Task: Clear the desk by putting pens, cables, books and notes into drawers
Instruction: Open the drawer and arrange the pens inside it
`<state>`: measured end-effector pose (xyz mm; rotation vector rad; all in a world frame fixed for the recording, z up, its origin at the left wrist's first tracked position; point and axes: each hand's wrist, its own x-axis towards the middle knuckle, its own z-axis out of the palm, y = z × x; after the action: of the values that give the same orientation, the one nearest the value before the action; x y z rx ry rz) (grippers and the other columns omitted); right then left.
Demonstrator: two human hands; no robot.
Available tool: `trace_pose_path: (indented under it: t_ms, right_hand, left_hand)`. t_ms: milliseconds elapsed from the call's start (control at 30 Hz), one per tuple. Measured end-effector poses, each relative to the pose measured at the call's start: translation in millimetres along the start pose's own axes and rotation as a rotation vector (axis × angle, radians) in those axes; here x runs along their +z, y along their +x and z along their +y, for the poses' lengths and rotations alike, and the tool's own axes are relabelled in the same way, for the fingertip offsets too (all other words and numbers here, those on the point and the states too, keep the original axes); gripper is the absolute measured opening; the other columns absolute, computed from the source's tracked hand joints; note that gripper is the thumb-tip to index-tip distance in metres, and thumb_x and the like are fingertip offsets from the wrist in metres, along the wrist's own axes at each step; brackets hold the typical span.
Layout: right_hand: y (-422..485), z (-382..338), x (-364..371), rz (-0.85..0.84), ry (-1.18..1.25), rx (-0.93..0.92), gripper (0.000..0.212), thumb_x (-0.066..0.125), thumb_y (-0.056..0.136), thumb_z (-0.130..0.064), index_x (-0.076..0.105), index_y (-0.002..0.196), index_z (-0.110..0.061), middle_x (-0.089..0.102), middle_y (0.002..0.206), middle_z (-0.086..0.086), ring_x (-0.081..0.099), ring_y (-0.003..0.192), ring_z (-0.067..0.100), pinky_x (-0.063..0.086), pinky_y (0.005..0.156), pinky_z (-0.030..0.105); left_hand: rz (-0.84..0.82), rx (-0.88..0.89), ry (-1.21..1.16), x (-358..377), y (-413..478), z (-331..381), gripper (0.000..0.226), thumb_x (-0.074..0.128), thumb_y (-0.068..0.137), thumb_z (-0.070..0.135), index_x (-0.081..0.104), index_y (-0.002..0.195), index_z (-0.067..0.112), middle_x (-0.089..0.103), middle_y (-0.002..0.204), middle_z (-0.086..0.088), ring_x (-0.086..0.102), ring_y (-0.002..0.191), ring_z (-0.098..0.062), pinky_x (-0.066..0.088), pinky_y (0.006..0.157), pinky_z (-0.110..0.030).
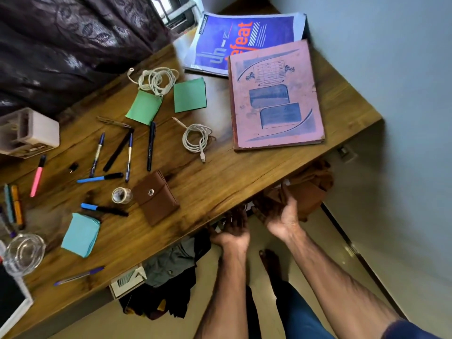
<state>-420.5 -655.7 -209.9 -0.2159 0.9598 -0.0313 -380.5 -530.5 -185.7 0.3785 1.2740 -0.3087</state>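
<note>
The wooden desk (220,182) holds a pink book (276,94) lying partly on a blue magazine (234,42). There are two coiled white cables (156,80) (197,139), two green notes (144,107) (189,95), and a turquoise note stack (82,234). Several pens (150,145) and blue markers (100,177) are scattered at the left. Both hands reach under the desk's front edge. My left hand (232,232) is palm up, with its fingertips hidden by the edge. My right hand (281,215) is palm up with spread fingers against a brown cloth (308,187).
A brown wallet (156,198), a tape roll (121,195) and a glass (23,253) sit among the pens. A white organiser (27,133) stands at the far left. Dark clothes (176,265) and a small box (127,280) lie under the desk. A wall is on the right.
</note>
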Motion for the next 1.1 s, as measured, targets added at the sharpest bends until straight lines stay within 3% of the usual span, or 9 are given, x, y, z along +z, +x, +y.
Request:
trace_pose_path:
  t_ms: [167,333,500,567,633,733,833,967,1100]
  right_hand:
    - [-10.7,3.7,-22.7,-0.015,-0.001,0.006,0.080,0.064,0.083,-0.066,0.059,0.138,-0.008,0.060,0.137,0.014,0.056,0.127,0.028,0.037,0.115,0.041]
    - [-33.4,9.4,-51.7,-0.007,0.002,-0.016,0.076,0.063,0.089,-0.060,0.052,0.144,-0.008,0.057,0.141,0.017,0.053,0.134,0.033,0.034,0.120,0.048]
    - [-74.7,22.0,-47.2,0.174,-0.269,-0.108,0.045,0.051,0.103,-0.040,0.066,0.121,-0.002,0.071,0.116,0.020,0.068,0.105,0.030,0.053,0.096,0.042]
    - [-99.8,30.4,-38.0,0.264,-0.595,-0.219,0.029,0.053,0.103,-0.021,0.073,0.103,0.000,0.076,0.091,0.015,0.071,0.084,0.031,0.059,0.068,0.033]
    - [-124.3,35.6,-28.4,0.209,-0.929,-0.435,0.026,0.059,0.100,-0.023,0.075,0.082,-0.011,0.074,0.072,0.006,0.068,0.069,0.030,0.055,0.055,0.035]
    - [-142.3,28.5,-9.6,-0.031,-1.361,-0.865,0.023,0.060,0.099,-0.029,0.070,0.081,-0.020,0.069,0.077,-0.006,0.066,0.072,0.011,0.054,0.063,0.031]
    - [-131.4,14.9,18.9,-0.163,-1.787,-1.038,0.018,0.060,0.096,-0.032,0.069,0.102,-0.018,0.067,0.108,-0.003,0.061,0.105,0.012,0.051,0.091,0.031]
    - [-118.7,12.3,34.5,-0.124,-2.505,-0.634,0.049,0.041,0.102,-0.049,0.064,0.122,-0.011,0.067,0.124,0.013,0.060,0.117,0.029,0.043,0.105,0.042]
    - [-137.1,18.6,21.3,-0.158,-2.646,-0.558,0.061,0.023,0.106,-0.049,0.069,0.113,-0.010,0.071,0.117,0.018,0.065,0.109,0.034,0.045,0.098,0.043]
  left_hand:
    - [0.014,-0.046,0.013,-25.0,-4.9,-1.1,0.071,0.045,0.093,0.062,0.061,0.127,0.002,0.067,0.121,-0.024,0.065,0.116,-0.036,0.051,0.101,-0.048]
    - [0.046,-0.100,0.033,-54.5,-17.6,-12.5,0.075,0.035,0.094,0.065,0.061,0.126,0.003,0.066,0.123,-0.026,0.066,0.110,-0.040,0.055,0.081,-0.049]
    - [0.062,-0.116,0.473,-70.6,-53.0,-18.6,0.060,0.031,0.106,0.050,0.057,0.129,0.001,0.065,0.125,-0.026,0.062,0.119,-0.040,0.053,0.091,-0.049]
    - [0.030,0.118,1.021,-81.2,-70.4,-20.0,0.038,0.045,0.105,0.037,0.062,0.124,0.008,0.071,0.113,-0.016,0.069,0.107,-0.031,0.059,0.074,-0.034]
    - [-0.160,0.607,1.605,-90.6,-84.1,-16.1,0.021,0.057,0.099,0.038,0.069,0.110,0.024,0.073,0.096,0.006,0.072,0.092,-0.011,0.057,0.066,-0.020]
    - [-0.491,1.235,1.957,-85.2,-102.7,-1.1,0.017,0.047,0.099,0.041,0.060,0.106,0.034,0.061,0.093,0.019,0.060,0.080,0.002,0.054,0.066,-0.015]
    - [-0.483,1.526,2.065,-64.2,-104.7,16.9,0.018,0.050,0.099,0.030,0.060,0.113,0.025,0.061,0.100,0.007,0.053,0.087,-0.002,0.051,0.074,-0.016]
    - [-0.093,1.126,2.519,-56.7,-91.6,37.9,0.047,0.036,0.102,0.047,0.067,0.119,0.016,0.068,0.120,-0.010,0.063,0.110,-0.027,0.049,0.097,-0.040]
    - [-0.148,0.966,2.493,-88.8,-89.5,53.2,0.062,0.020,0.104,0.055,0.070,0.110,0.018,0.072,0.111,-0.011,0.066,0.096,-0.028,0.043,0.081,-0.034]
